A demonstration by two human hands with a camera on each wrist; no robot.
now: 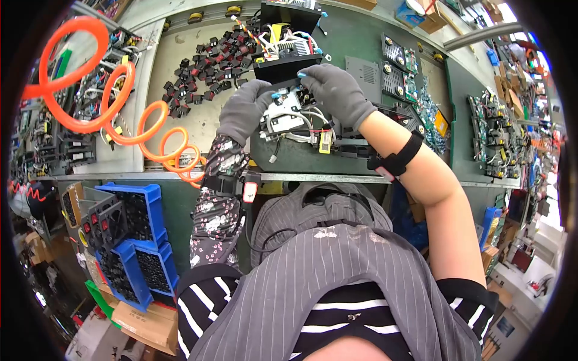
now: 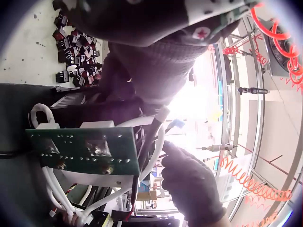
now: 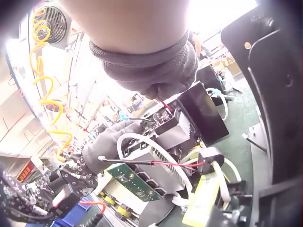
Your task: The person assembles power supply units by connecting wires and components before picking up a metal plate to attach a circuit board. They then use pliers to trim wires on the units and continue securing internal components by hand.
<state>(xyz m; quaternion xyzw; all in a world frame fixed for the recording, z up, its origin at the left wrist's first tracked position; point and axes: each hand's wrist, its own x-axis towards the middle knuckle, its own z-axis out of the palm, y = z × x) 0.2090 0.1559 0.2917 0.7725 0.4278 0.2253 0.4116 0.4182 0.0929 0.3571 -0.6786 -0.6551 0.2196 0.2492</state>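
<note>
A wired electronic unit point(image 1: 284, 114) with a pale metal face, white cables and a yellow label lies on the green mat in the head view. My gloved left hand point(image 1: 244, 111) grips its left side. The right hand point(image 1: 337, 93), gloved in grey, has curled fingers at the unit's far right edge, beside a blue wire terminal point(image 1: 301, 75). A green circuit board point(image 2: 85, 150) with white cables faces the left wrist camera. In the right wrist view the left hand point(image 3: 113, 144) holds the unit by a black casing, while the right fingertips are partly hidden.
A similar wired unit point(image 1: 288, 51) stands just beyond the hands. Small black and red switches point(image 1: 208, 69) lie piled at the left. Black panels and circuit boards point(image 1: 397, 66) occupy the right. An orange coiled hose point(image 1: 153, 135) hangs at the left, above blue bins point(image 1: 158, 210).
</note>
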